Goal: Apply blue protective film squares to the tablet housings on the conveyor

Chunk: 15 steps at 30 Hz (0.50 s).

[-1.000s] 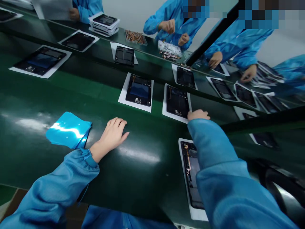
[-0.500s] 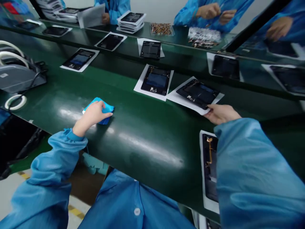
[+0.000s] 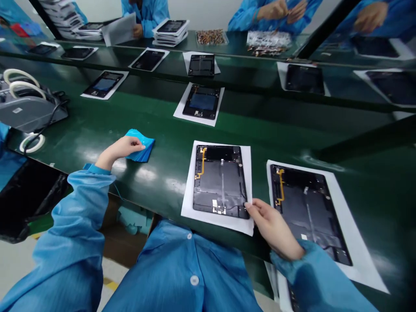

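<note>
My left hand (image 3: 125, 146) rests over a small stack of blue film sheets (image 3: 147, 152), with thumb and fingers pinched together at the top sheet. In front of me lies a black tablet housing (image 3: 209, 182) with an orange flex cable, on a white paper sheet (image 3: 218, 223). My right hand (image 3: 269, 223) grips the lower right corner of this housing, thumb on top and fingers underneath. Just right of that hand is another tablet housing (image 3: 295, 190), also on white paper.
Further tablet housings on paper sit ahead, one at the centre (image 3: 203, 100) and one left (image 3: 104, 83). A grey tape dispenser (image 3: 32, 110) and a tape roll (image 3: 31, 143) occupy the left. Across a raised ledge, co-workers' hands (image 3: 276, 9) are near small parts (image 3: 212, 37).
My right hand has brought the tablet housing and its paper from the far right to the bench in front of me. My left fingers have closed together on the blue film.
</note>
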Tool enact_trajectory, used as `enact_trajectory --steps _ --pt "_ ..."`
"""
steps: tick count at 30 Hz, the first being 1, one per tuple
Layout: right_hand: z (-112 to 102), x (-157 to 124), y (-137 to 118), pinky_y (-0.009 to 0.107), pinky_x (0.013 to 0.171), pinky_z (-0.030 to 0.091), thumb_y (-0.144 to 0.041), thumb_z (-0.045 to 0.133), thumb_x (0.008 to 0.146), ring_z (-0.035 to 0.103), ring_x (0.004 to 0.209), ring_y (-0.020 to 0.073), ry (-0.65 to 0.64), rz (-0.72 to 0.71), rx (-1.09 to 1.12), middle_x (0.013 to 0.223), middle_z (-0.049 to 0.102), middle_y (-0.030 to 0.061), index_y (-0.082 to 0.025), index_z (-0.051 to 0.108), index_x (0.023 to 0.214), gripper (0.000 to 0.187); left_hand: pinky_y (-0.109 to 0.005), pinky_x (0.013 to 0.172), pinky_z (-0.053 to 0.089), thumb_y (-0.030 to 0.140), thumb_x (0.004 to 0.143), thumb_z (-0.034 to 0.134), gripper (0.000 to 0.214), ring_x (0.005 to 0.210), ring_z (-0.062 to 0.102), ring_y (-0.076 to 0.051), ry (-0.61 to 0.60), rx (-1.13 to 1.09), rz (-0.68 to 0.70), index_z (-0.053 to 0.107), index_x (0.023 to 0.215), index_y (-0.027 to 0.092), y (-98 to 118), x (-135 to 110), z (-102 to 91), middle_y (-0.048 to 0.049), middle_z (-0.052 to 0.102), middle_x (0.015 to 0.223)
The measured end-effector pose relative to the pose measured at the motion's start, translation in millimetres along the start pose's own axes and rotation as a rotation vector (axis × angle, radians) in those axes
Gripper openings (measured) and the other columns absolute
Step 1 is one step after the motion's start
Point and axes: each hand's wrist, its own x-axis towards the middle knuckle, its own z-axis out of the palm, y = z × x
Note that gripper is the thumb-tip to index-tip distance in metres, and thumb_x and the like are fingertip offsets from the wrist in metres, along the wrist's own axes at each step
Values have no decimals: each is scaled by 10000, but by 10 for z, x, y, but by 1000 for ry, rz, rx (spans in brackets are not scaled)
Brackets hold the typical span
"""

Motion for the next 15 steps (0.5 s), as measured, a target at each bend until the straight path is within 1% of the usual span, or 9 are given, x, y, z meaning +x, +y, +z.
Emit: enact_trajectory --steps 2,4,7,9,10,11,12,14,15 --pt "-27 -10 25 438 526 551 -822 609 955 644 566 294 -32 5 -27 613 633 90 -308 616 684 581 -292 691 437 413 936 734 335 679 511 -152 39 22 12 617 694 214 54 -23 -33 20 565 658" --pt "-86 -9 23 455 562 551 -753 656 938 663 593 315 -18 26 -75 639 666 102 -312 674 743 482 -306 737 476 401 965 684 306 704 514 -163 148 51 22 604 731 220 107 -100 -82 11 575 689" --pt "-115 -120 -142 476 619 563 -663 732 891 698 662 344 155 16 -223 794 741 125 -310 785 1023 381 -386 920 531 404 1019 561 238 831 526 -200 439 107 21 575 851 236 179 -415 -121 -28 622 835" --pt "19 -273 -414 477 672 597 -617 741 918 729 723 335 196 -85 -244 912 778 127 -312 799 1186 411 -456 1005 529 432 1038 492 230 914 542 -233 639 139 37 557 910 252 238 -792 -59 -53 629 915" --pt "155 -356 -593 472 705 617 -594 743 945 742 748 320 143 -160 -179 947 794 117 -321 803 1221 393 -467 993 536 467 1041 484 246 918 564 -242 726 147 60 567 932 262 271 -1023 8 -53 633 929" --pt "337 -432 -789 462 749 640 -563 748 978 755 768 296 14 -233 -40 987 813 97 -333 799 1262 368 -455 923 549 493 1023 531 246 876 594 -241 823 142 137 588 925 275 305 -1271 93 -42 644 902" --pt "561 -496 -988 442 775 659 -558 758 992 768 788 271 -140 -295 128 1052 830 77 -347 786 1320 391 -440 836 547 496 990 596 221 819 612 -237 862 116 206 601 900 295 334 -1526 193 -19 642 851" --pt "1089 -579 -1338 403 762 671 -629 870 915 797 852 248 -356 -324 405 1226 840 58 -364 729 1438 603 -424 669 512 448 911 695 134 669 593 -227 740 -16 258 630 850 348 354 -2010 406 30 627 738" --pt "1365 -603 -1467 394 760 671 -667 931 835 801 868 244 -414 -316 463 1274 838 45 -377 717 1446 710 -433 615 516 437 877 715 77 627 599 -236 597 -115 234 666 843 389 336 -2220 508 46 649 722"
